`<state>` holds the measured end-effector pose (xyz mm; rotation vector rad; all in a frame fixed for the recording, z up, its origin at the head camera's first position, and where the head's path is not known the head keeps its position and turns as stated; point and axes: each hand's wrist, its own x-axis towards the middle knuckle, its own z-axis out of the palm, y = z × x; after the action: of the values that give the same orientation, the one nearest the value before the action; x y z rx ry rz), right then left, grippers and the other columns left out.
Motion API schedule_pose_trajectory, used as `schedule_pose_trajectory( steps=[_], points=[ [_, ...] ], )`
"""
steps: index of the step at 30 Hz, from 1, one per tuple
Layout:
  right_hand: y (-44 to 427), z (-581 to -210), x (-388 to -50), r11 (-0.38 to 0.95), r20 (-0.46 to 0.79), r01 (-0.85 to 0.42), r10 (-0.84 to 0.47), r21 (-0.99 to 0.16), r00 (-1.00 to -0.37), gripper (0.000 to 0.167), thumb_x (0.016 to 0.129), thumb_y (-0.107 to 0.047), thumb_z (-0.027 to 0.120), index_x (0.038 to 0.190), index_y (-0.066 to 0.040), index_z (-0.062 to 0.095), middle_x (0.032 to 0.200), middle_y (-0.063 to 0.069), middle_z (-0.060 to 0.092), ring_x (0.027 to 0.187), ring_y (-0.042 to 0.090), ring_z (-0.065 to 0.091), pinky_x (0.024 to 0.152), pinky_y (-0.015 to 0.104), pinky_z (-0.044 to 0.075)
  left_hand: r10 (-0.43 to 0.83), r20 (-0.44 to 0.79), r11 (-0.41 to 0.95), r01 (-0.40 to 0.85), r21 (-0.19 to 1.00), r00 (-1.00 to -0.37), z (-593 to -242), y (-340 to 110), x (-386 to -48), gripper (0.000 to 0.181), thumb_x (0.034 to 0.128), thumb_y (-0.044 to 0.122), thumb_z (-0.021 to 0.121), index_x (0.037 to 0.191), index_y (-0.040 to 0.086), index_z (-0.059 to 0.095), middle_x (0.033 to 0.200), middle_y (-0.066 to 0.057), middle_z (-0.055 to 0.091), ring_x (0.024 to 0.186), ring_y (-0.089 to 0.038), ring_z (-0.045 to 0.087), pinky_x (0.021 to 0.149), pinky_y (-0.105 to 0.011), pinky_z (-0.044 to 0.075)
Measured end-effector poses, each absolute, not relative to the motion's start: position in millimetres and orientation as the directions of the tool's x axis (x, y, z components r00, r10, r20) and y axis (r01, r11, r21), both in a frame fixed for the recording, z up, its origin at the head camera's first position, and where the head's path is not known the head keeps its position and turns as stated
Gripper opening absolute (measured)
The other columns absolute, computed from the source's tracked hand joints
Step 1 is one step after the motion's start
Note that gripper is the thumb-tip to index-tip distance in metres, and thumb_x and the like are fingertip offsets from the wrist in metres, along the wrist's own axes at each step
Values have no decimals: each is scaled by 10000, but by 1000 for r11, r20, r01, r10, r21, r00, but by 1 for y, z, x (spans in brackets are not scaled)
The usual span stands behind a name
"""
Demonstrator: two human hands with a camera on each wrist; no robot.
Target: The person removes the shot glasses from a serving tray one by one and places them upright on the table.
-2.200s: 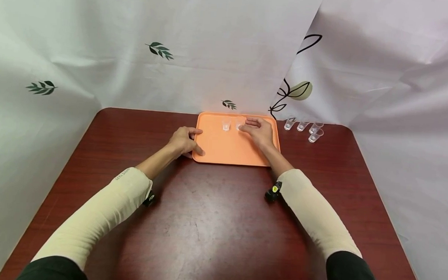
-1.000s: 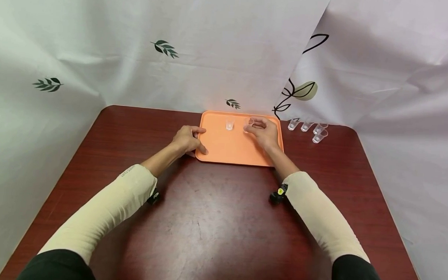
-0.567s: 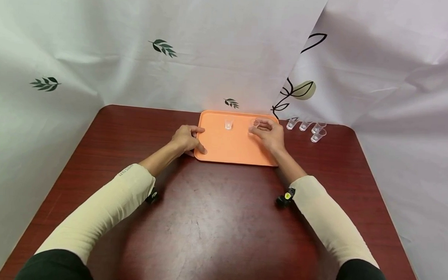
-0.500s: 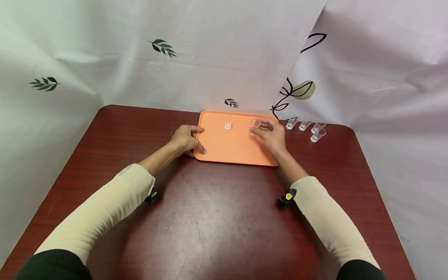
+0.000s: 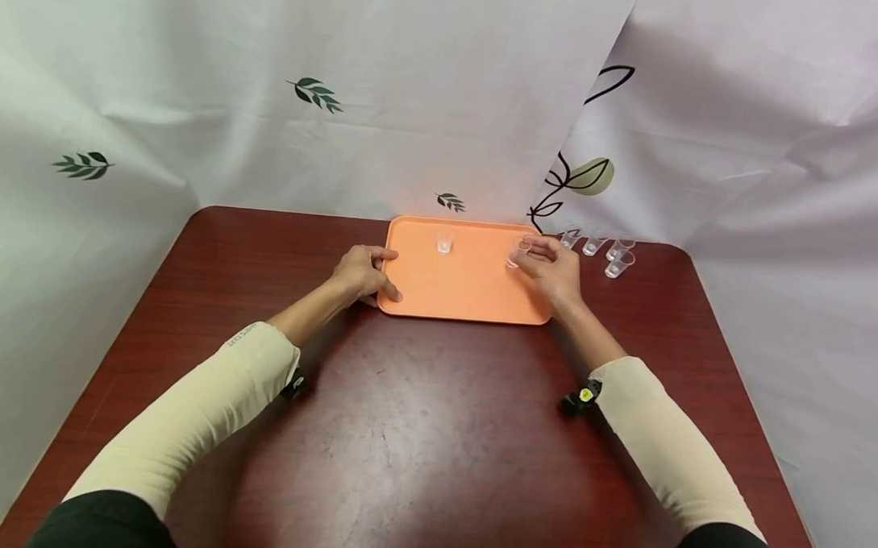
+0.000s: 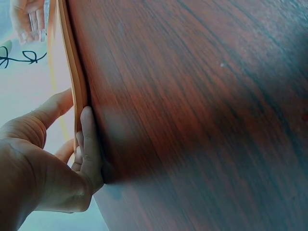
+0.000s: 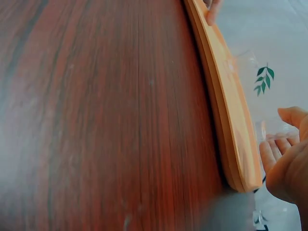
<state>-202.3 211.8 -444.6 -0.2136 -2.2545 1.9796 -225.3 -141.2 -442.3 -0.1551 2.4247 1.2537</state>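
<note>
An orange tray (image 5: 456,284) lies at the table's far side. My left hand (image 5: 361,273) grips its left edge; in the left wrist view the thumb lies over the rim (image 6: 77,72) and the other fingers are along its outer side. A small clear plastic cup (image 5: 514,258) is pinched between thumb and fingers of my right hand (image 5: 557,274), over the tray's right part. Whether its base touches the tray I cannot tell. Further left on the tray a second clear cup (image 5: 444,243) stands upright. The right fingers partly hide the pinched cup.
Several more clear cups (image 5: 619,264) stand on the dark red-brown table (image 5: 404,434), right of the tray and near the back edge. A white cloth (image 5: 385,143) with leaf prints hangs close behind the tray.
My right hand has moved rightward across the tray with the pinched cup, away from the other cup, which stays in place. My left hand keeps its grip on the tray.
</note>
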Motion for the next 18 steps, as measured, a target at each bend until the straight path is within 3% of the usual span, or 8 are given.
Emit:
schedule_pose_trajectory(
  steps=[9, 18],
  points=[
    [230, -441, -194, 63, -5, 21, 244, -998, -970, 499, 956, -43, 886, 1402, 103, 716, 1009, -138, 768, 983, 34, 738, 811, 132, 661, 73, -414, 592, -295, 750, -907, -463, -146, -240, 984, 643, 42, 1102, 1525, 270, 732, 1174, -38, 517, 833, -218, 625, 621, -425, 725],
    [251, -442, -189, -4, 3, -5, 320, -1000, -948, 458, 931, 19, 883, 1360, 101, 744, 960, -145, 797, 949, 9, 765, 860, 120, 653, 104, -396, 594, -262, 760, -912, -429, -139, -214, 898, 765, 4, 1024, 1577, 175, 682, 1180, -67, 502, 887, -219, 589, 621, -356, 710]
  ],
)
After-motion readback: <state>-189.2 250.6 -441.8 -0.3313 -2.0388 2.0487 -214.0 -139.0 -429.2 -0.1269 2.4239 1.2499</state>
